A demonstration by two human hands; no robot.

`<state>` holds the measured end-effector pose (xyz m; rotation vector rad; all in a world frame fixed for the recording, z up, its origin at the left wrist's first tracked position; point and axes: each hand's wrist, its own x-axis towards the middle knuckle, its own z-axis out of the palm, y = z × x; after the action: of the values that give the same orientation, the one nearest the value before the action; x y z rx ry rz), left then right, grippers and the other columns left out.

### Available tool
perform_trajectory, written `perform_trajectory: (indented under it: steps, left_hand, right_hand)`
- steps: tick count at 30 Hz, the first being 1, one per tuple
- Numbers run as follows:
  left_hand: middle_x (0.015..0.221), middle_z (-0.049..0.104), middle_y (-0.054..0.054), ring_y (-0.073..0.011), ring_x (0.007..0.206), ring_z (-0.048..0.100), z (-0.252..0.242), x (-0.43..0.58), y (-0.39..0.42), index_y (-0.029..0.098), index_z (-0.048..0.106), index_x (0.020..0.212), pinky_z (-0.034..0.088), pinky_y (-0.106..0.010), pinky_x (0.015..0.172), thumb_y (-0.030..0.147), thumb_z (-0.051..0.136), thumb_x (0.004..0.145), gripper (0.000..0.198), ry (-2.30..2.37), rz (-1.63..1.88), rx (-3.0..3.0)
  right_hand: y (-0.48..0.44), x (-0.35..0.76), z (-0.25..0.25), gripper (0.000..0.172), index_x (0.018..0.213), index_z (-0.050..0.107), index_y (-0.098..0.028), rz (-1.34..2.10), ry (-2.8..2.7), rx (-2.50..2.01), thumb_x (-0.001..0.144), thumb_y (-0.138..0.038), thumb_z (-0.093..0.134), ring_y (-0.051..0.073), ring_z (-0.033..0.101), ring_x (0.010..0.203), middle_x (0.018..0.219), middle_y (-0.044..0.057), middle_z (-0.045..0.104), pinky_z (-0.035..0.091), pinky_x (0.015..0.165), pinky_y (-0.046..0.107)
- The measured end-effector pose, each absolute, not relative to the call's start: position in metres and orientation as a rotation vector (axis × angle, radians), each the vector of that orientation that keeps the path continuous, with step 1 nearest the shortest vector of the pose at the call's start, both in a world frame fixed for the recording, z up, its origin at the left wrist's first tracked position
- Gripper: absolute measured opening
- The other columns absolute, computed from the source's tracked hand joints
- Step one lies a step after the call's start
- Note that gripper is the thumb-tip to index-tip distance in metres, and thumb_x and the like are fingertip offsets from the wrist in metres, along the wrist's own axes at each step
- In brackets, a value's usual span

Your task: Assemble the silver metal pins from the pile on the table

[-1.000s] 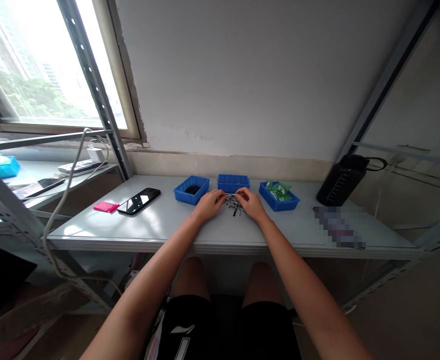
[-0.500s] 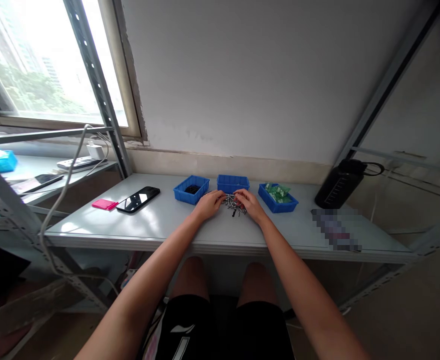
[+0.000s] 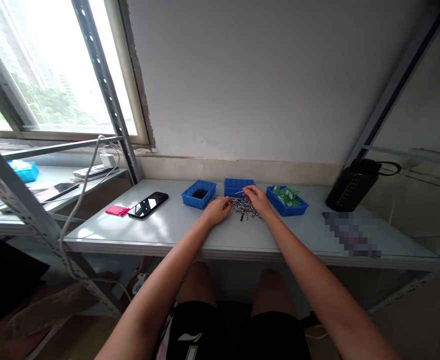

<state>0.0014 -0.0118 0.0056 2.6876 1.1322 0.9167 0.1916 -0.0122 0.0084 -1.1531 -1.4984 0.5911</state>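
A loose pile of silvery screws [image 3: 243,207] lies on the grey table in front of the blue bins, with a small black piece [image 3: 242,217] at its near edge. My right hand [image 3: 258,198] is raised over the pile's right side, pinching a thin silvery screw [image 3: 239,192] that points left before the middle blue bin [image 3: 238,183]. Low at the pile's left edge, my left hand [image 3: 217,210] has its fingers curled together. Whatever sits between those fingertips is too small to make out.
Black small parts fill the left blue bin [image 3: 198,194]; green packets lie in the right blue bin [image 3: 288,209]. A phone [image 3: 148,205] and a pink item [image 3: 117,210] are on the left. A black bottle [image 3: 353,186] and a blurred-out item [image 3: 351,234] are on the right.
My right hand has lifted from the pile and now holds a screw up near the middle bin. My left hand stays by the pile's left side. The whole view has shifted slightly.
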Motion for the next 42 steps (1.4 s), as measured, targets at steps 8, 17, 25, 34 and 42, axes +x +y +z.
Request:
perform_trajectory:
  steps: [8,17,25,34,42]
  left_hand:
    - [0.087,0.068,-0.004,-0.0187,0.076,0.062,0.004,0.000,-0.011,0.019,0.063,0.095,0.045,-0.026,0.066,0.021,0.045,0.086,0.021,1.157,0.784,2.733]
    - [0.096,0.068,-0.004,-0.0204,0.088,0.062,-0.002,0.002,-0.003,0.020,0.065,0.097,0.047,-0.027,0.077,0.020,0.046,0.083,0.023,1.170,0.721,2.748]
    - [0.108,0.063,-0.007,-0.0228,0.097,0.059,-0.005,0.004,-0.004,0.021,0.064,0.108,0.046,-0.031,0.085,0.027,0.044,0.087,0.030,1.188,0.649,2.817]
    - [0.102,0.060,-0.008,-0.0224,0.097,0.058,-0.005,0.006,-0.005,0.022,0.063,0.111,0.045,-0.032,0.087,0.035,0.041,0.091,0.033,1.144,0.557,2.895]
    - [0.104,0.061,-0.008,-0.0227,0.096,0.058,-0.004,0.004,-0.006,0.020,0.063,0.107,0.046,-0.032,0.084,0.031,0.042,0.090,0.029,1.219,0.563,2.893]
  right_hand:
    - [0.026,0.200,0.025,0.046,0.116,0.056,-0.019,0.360,-1.445,-1.297,0.075,-0.036,0.057,0.022,0.061,0.077,0.096,0.009,0.066,0.047,0.073,0.036]
    - [-0.009,0.218,-0.017,0.031,0.099,0.062,-0.017,0.214,-1.448,-1.326,0.077,-0.031,0.046,0.020,0.060,0.071,0.080,0.006,0.066,0.046,0.072,0.033]
    - [-0.009,0.218,-0.013,0.024,0.087,0.063,-0.019,0.264,-1.494,-1.313,0.078,-0.033,0.046,0.018,0.058,0.060,0.061,0.001,0.062,0.043,0.062,0.028]
    - [-0.008,0.218,-0.014,0.021,0.083,0.063,-0.020,0.283,-1.541,-1.326,0.078,-0.033,0.047,0.016,0.056,0.056,0.055,-0.001,0.060,0.041,0.060,0.026]
    - [-0.009,0.217,-0.015,0.021,0.083,0.064,-0.020,0.290,-1.566,-1.343,0.077,-0.032,0.047,0.016,0.057,0.057,0.056,-0.001,0.061,0.041,0.061,0.026]
